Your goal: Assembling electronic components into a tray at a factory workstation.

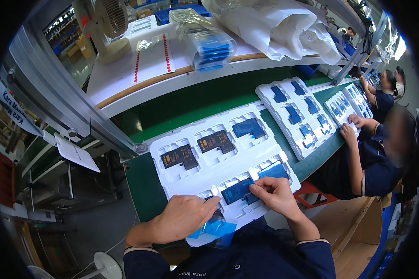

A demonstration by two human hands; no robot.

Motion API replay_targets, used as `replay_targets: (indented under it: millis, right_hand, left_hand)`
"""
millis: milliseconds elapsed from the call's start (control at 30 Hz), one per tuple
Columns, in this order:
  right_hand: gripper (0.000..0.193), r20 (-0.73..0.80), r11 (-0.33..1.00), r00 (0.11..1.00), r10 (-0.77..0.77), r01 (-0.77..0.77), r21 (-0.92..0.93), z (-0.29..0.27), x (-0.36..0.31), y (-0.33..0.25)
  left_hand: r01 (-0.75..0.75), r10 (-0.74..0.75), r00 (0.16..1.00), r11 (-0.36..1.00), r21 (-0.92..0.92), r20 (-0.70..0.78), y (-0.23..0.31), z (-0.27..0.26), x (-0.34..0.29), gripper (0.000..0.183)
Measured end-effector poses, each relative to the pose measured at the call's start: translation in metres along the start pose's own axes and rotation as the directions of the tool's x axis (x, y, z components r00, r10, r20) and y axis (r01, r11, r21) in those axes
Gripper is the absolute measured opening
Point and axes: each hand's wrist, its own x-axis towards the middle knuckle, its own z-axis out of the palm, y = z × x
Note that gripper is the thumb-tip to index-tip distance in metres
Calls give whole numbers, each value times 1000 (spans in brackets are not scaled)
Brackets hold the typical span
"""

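Observation:
A white plastic tray [209, 175] with moulded pockets lies before me, holding several flat L-shaped phone batteries. Two in its far row, a left battery [179, 157] and a middle battery [216, 142], show black faces; the far right battery [248, 128] looks blue and glossy. My right hand [277, 193] has thumb and forefinger closed at the right end of the near middle battery [237, 190]. Over the near left pocket, my left hand [184, 216] is closed with its fingers curled, hiding what they grip. Clear blue film [216, 229] lies below it. Another blue battery [273, 170] sits at near right.
More battery trays [295, 118] line the green bench to the right, where a co-worker [363, 162] handles one. Above the bench, a shelf [149, 95] carries a fan [111, 28], a sticker sheet [153, 58], bagged blue pieces [205, 42] and white plastic bags [274, 28]. A metal post [56, 88] stands left.

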Motion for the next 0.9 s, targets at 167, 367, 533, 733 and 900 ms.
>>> replay_targets:
  millis: [167,367,533,733,900]
  right_hand:
    - [24,-7,999,1000,5,-6,-49,1,1,0]
    - [25,-5,996,1000,-13,12,-87,1,1,-2]
    - [26,-8,996,999,-32,32,-79,0,1,0]
    - [26,-7,996,1000,-31,30,-82,0,2,-1]
    - [23,-26,994,998,-49,46,-104,2,4,-1]
  left_hand:
    - [-1,1,1000,1000,-7,-3,0,0,0,22]
    - [113,-112,990,994,-9,91,4,-3,2,24]
    - [126,-124,988,992,-23,88,5,-2,3,23]
    - [119,-115,990,991,-55,78,5,-2,6,24]
    - [-32,33,998,999,-18,52,-2,6,9,32]
